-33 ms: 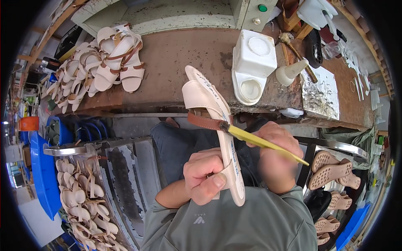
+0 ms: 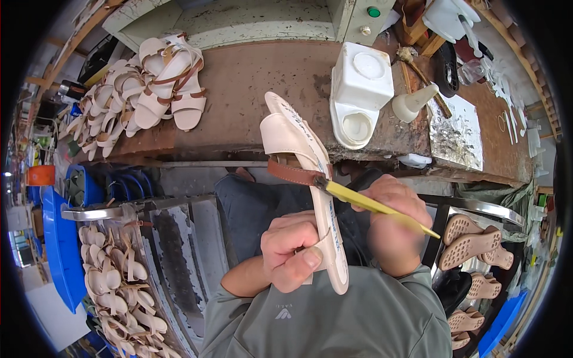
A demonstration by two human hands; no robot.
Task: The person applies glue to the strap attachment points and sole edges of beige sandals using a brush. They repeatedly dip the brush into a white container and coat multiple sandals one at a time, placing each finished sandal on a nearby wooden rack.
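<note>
My left hand [image 2: 290,250] is closed around the rear part of a cream sandal upper with its insole [image 2: 327,224], tilted with the toe end up and away. A wide cream band [image 2: 282,136] crosses its front, and a brown strap [image 2: 292,173] loops out from its middle. My right hand [image 2: 397,206] grips a brush with a flat yellow handle [image 2: 364,201]. The brush's short dark bristles touch the sandal's edge where the brown strap meets it. Part of the right hand and wrist is blurred.
The brown workbench [image 2: 256,71] carries a pile of cream sandal uppers [image 2: 155,89], a white container [image 2: 364,74] and a cone-shaped bottle [image 2: 415,102]. More uppers [image 2: 119,280] hang at my left. Tan soles [image 2: 471,247] lie on a rack at my right.
</note>
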